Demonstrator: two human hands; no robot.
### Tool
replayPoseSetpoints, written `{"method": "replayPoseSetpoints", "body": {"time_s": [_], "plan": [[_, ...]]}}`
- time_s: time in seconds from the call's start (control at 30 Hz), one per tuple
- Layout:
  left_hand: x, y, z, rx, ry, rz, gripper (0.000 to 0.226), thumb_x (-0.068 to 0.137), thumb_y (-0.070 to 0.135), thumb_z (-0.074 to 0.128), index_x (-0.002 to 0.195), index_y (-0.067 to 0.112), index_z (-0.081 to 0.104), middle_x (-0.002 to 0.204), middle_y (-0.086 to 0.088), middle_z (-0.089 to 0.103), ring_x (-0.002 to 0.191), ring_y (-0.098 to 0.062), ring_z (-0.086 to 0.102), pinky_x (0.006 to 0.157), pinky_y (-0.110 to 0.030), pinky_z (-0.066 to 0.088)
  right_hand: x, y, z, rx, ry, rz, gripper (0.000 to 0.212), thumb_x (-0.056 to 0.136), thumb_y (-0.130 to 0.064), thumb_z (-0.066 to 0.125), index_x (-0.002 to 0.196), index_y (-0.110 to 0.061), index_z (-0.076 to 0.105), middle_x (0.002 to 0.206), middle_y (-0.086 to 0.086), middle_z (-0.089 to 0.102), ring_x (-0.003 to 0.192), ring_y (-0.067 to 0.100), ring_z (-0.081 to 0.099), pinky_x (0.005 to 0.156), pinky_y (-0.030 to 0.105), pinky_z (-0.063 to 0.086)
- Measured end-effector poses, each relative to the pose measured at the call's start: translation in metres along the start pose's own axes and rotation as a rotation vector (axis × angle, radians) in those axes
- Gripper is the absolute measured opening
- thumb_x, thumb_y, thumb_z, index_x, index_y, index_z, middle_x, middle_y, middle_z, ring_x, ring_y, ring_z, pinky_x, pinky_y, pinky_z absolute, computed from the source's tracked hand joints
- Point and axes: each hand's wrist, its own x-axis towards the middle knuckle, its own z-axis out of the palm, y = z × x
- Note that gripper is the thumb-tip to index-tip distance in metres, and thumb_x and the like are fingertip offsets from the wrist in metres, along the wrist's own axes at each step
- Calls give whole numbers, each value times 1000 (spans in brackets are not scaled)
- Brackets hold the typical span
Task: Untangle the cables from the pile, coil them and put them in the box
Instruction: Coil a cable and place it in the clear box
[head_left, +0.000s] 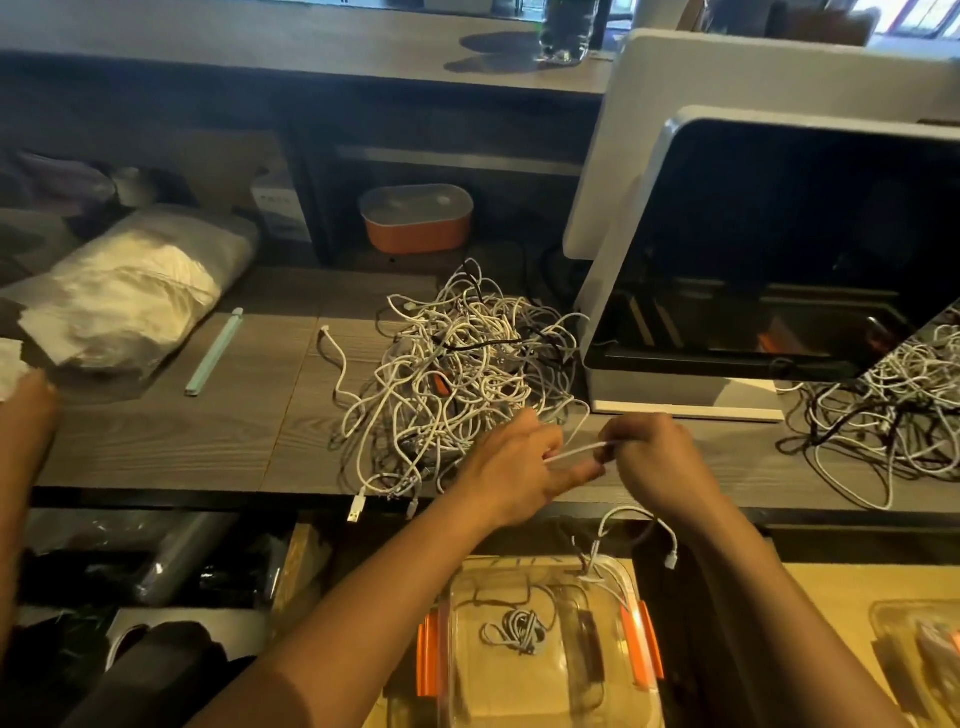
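Observation:
A tangled pile of white and black cables (462, 364) lies on the wooden counter (208, 441). My left hand (514, 467) and my right hand (654, 457) hold a stretch of white cable (576, 451) taut between them, just in front of the pile. The cable's loose end hangs below my right hand, over the counter's edge, with a white plug (671, 560). Below the counter stands a clear plastic box (631, 582) with orange clips. A coiled cable (514, 629) lies inside it.
A white-framed display (769, 249) stands at the right, beside the pile, and mirrors it. A plastic-wrapped bundle (130, 291) and a pale green stick (215, 351) lie at the left. An orange container (415, 218) sits behind. Another arm (21, 441) shows at the left edge.

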Motion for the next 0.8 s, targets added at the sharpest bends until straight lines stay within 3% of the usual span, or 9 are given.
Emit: {"method": "replayPoseSetpoints", "body": {"time_s": [0.17, 0.3, 0.4, 0.47, 0.57, 0.63, 0.7, 0.77, 0.8], "plan": [[-2, -5, 9, 78, -102, 68, 17, 94, 31, 53, 101, 19, 63, 97, -1, 59, 83, -17, 54, 69, -31, 42, 8, 7, -14, -171, 30, -56, 35, 89, 1, 45, 75, -28, 59, 92, -1, 59, 87, 16, 55, 72, 32, 49], [-7, -6, 1, -307, -267, -84, 29, 98, 19, 45, 124, 23, 57, 87, -2, 61, 71, -17, 57, 65, -33, 50, 16, 17, -3, -165, 92, -63, 27, 92, 0, 48, 83, -24, 57, 97, 1, 55, 87, 16, 53, 65, 25, 44], [-9, -3, -11, -784, -219, -123, 38, 98, 11, 44, 135, 20, 49, 120, -7, 60, 107, -24, 59, 96, -33, 48, 18, 28, 11, -102, 127, 0, 19, 94, -3, 50, 89, -18, 61, 100, 5, 58, 84, 15, 52, 62, 23, 40], [-13, 2, -17, -1022, -213, -74, 41, 99, 8, 42, 136, 22, 46, 134, -6, 52, 121, -18, 51, 103, -28, 42, 17, 31, 22, -52, 114, 9, 18, 94, -4, 50, 96, -15, 64, 99, 4, 61, 81, 11, 53, 59, 19, 39], [-17, 15, -25, -985, -217, 88, 38, 100, 9, 37, 135, 16, 48, 138, 3, 48, 127, -2, 39, 102, -13, 33, 12, 26, 35, -44, 49, 5, 20, 94, -3, 47, 102, -14, 62, 92, 3, 64, 78, 15, 61, 67, 30, 53], [-14, 28, -30, -1016, -156, 166, 32, 100, 11, 35, 123, 11, 58, 123, 6, 59, 121, 2, 46, 96, -9, 36, 8, 20, 44, -174, -67, -32, 14, 95, -9, 47, 95, -13, 60, 89, 3, 63, 78, 18, 62, 74, 35, 54], [-5, 41, -36, -1157, -21, 139, 28, 101, 13, 32, 100, 14, 60, 86, 6, 66, 93, -4, 62, 86, -15, 47, 3, 11, 55, -240, -199, -74, 14, 94, -16, 48, 89, -14, 61, 95, 7, 66, 85, 21, 62, 78, 36, 52], [5, 47, -40, -1361, 120, 12, 26, 102, 16, 31, 90, 14, 55, 63, 5, 50, 58, -5, 51, 60, -17, 48, -3, 2, 64, -198, -269, -124, 14, 92, -18, 51, 93, -12, 64, 102, 8, 68, 92, 24, 63, 81, 37, 51], [9, 46, -40, -1364, 199, -7, 25, 102, 16, 33, 89, 14, 53, 60, 4, 43, 49, -2, 41, 49, -15, 41, -6, -2, 66, -196, -286, -146, 16, 92, -19, 51, 100, -13, 64, 105, 7, 67, 94, 23, 62, 82, 38, 51]]}}
